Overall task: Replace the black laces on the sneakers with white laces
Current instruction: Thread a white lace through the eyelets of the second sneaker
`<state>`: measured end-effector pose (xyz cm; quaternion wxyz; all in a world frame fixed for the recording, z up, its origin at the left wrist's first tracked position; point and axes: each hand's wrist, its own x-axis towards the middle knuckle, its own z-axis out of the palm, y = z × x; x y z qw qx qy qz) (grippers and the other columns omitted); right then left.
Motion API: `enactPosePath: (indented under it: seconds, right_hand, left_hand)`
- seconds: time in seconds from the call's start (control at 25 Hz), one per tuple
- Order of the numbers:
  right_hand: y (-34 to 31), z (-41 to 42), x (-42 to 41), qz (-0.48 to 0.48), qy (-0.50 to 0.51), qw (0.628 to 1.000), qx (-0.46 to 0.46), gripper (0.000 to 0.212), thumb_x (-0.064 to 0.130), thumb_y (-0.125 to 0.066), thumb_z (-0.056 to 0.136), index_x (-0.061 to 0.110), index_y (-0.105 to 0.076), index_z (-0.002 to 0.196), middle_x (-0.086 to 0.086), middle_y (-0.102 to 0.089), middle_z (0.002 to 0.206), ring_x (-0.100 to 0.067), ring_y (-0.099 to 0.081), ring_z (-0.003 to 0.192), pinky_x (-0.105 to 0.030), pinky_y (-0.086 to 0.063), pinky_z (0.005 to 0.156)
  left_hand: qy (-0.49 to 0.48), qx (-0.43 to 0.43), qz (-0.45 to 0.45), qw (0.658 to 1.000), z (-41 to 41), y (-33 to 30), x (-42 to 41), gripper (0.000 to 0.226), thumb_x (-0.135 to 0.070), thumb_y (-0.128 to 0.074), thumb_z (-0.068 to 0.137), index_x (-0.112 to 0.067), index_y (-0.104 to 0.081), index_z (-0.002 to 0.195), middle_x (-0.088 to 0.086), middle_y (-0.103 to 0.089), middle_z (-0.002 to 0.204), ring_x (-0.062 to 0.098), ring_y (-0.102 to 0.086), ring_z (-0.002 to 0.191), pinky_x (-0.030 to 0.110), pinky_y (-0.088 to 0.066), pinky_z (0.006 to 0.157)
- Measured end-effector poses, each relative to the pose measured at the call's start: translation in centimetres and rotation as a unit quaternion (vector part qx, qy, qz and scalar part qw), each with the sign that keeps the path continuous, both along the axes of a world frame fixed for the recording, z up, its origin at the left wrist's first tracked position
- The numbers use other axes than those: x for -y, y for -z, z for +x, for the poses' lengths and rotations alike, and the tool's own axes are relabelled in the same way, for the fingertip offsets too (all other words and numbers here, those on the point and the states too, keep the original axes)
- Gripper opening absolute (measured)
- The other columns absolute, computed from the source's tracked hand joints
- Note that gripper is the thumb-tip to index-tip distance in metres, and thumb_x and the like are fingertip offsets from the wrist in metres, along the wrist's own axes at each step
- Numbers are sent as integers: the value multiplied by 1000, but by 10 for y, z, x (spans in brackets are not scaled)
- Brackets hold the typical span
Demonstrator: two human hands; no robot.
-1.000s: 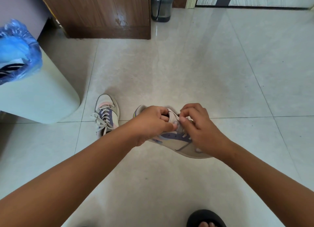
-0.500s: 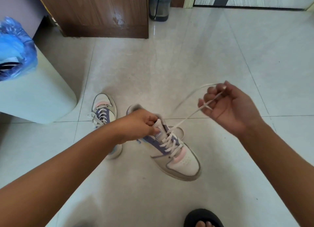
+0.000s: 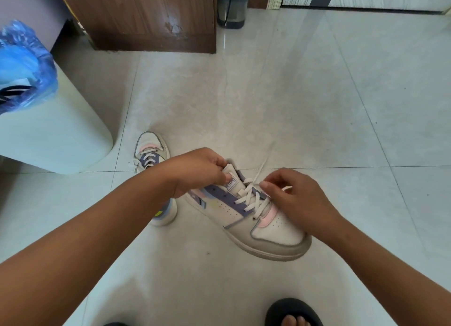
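A cream sneaker (image 3: 273,230) with purple and pink panels lies on the tiled floor, toe toward me, threaded with a white lace (image 3: 251,198). My left hand (image 3: 200,170) pinches the top of its tongue. My right hand (image 3: 297,198) sits over the right side of the lacing, fingers curled, pinching the lace near the upper eyelets. One loose lace end runs up and away across the floor. A second matching sneaker (image 3: 148,155) with white laces stands behind my left forearm, partly hidden.
A pale bin (image 3: 56,140) lined with a blue plastic bag (image 3: 23,67) stands at the left. A wooden cabinet (image 3: 146,15) and a grey container (image 3: 230,6) are at the back. My foot in a black slipper (image 3: 292,312) shows at the bottom.
My right hand has come down from its raised position, where it pulled the lace taut, back onto the lacing. The left hand has stayed on the tongue.
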<state>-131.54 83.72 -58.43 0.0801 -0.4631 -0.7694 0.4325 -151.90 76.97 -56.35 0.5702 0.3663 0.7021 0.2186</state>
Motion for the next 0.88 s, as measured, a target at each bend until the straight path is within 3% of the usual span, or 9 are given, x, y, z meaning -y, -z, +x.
enactPosePath:
  seconds: [0.12, 0.24, 0.32, 0.36, 0.44, 0.56, 0.64, 0.72, 0.88]
  right_hand:
    - [1, -2, 1, 145, -102, 982, -60, 15, 29, -64, 87, 23, -67, 100, 11, -63, 95, -6, -55, 88, -11, -39, 76]
    - [6, -6, -11, 298, -224, 926, -60, 23, 27, -53, 86, 14, -71, 94, 0, -68, 92, -19, -59, 84, -29, -45, 73]
    - [8, -6, -15, 392, -245, 886, -35, 23, 23, -51, 87, 13, -72, 90, -1, -67, 81, -23, -59, 72, -32, -46, 64]
    - [7, -6, -13, 400, -222, 888, -36, 23, 23, -51, 87, 14, -72, 89, 0, -66, 76, -23, -58, 66, -32, -46, 61]
    - [3, -8, -2, 325, -142, 932, -67, 19, 23, -54, 87, 17, -71, 91, 8, -65, 74, -15, -56, 64, -29, -48, 61]
    - [-4, -14, 15, 69, 10, 986, -154, 11, 15, -62, 88, 23, -70, 89, 18, -69, 81, 0, -62, 77, -12, -47, 71]
    - [-8, -18, 18, -106, 107, 962, -228, 15, 5, -65, 86, 18, -71, 86, 8, -74, 86, -5, -69, 85, -14, -51, 75]
    - [-11, -20, 12, -236, 158, 916, -283, 15, 0, -67, 79, 14, -71, 84, -3, -75, 89, -14, -71, 89, -23, -53, 80]
    - [-15, -20, 0, -396, 180, 834, -340, 27, 7, -66, 68, 12, -68, 95, -7, -74, 91, -18, -70, 87, -29, -54, 84]
  left_hand:
    - [16, -2, -8, 1000, 5, -2, -1, 16, -11, -62, 88, -2, -70, 98, 24, -68, 103, 41, -62, 102, 53, -49, 93]
    - [37, 0, -14, 999, 9, -4, -3, 19, -16, -65, 84, -3, -71, 96, 23, -68, 102, 40, -63, 100, 54, -50, 91]
    - [43, 1, -15, 999, 9, -6, -3, 29, -24, -68, 75, -5, -71, 95, 23, -68, 103, 40, -63, 100, 56, -48, 92]
    - [43, 0, -15, 999, 9, -6, -4, 30, -25, -67, 73, -5, -72, 95, 23, -68, 103, 40, -63, 100, 56, -48, 92]
    - [39, -11, -12, 999, 9, -6, -5, 20, -20, -67, 82, -5, -72, 94, 22, -69, 101, 39, -64, 99, 55, -49, 91]
    - [26, -26, -6, 999, 11, -6, -6, 14, -14, -65, 87, -2, -70, 92, 18, -70, 90, 36, -66, 86, 47, -53, 87]
    - [31, -31, -7, 999, 13, -5, -7, 13, -13, -65, 87, -2, -70, 90, 15, -67, 81, 31, -64, 79, 42, -53, 80]
    - [37, -31, -16, 999, 14, -4, -7, 13, -13, -65, 86, -3, -71, 91, 19, -70, 90, 34, -66, 85, 46, -53, 84]
    - [41, -27, -28, 998, 14, -2, -7, 15, -14, -65, 86, -3, -71, 93, 22, -69, 100, 40, -63, 99, 53, -50, 91]
